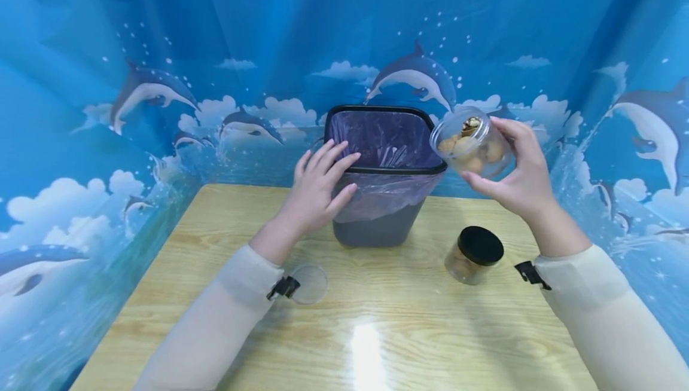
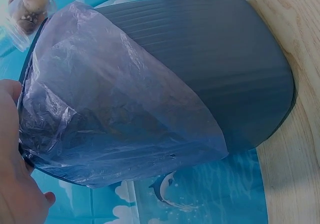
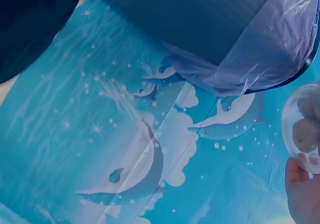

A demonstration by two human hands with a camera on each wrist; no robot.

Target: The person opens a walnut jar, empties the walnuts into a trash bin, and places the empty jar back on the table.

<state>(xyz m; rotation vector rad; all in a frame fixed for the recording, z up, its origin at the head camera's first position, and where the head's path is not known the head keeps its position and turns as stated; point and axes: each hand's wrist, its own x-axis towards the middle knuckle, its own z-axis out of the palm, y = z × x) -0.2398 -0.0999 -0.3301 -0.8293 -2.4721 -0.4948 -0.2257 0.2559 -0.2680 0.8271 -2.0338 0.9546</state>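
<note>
Head view, centre of frame: grey bin (image 1: 377, 229) lined with a purple plastic bag (image 1: 384, 140) stands on a wooden table (image 1: 377, 331), near the table's far edge. Left hand (image 1: 317, 191) rests flat against the bin's left side and rim, fingers straight and slightly spread, touching the bag overhang, nothing clasped. Right hand (image 1: 519, 170), right of centre, holds a clear jar (image 1: 470, 146) tipped on its side, lidless mouth pointing left toward the bin's upper right corner; fingers curl over the jar's top, thumb under it. Jar is in the air just beside the rim, holds brownish round pieces, exact kind cannot tell. Lower right of the bin, a second jar with black lid (image 1: 475, 253) stands on the table, apart from both hands. Clear round lid (image 1: 309, 283) lies on the table lower left of centre, just beside the left sleeve. Left wrist view: bin wall (image 2: 225, 64) fills the frame, bag (image 2: 110, 109) draped over it, hand (image 2: 12, 174) at the left edge against the bag, jar (image 2: 27, 9) in the upper left corner. Right wrist view: bin (image 3: 200, 19) at the top, bag (image 3: 265, 54) hanging from it, jar (image 3: 302, 129) at the right edge with a fingertip (image 3: 300, 184) below it. Blue dolphin-print backdrop (image 1: 161, 50) surrounds the table.
</note>
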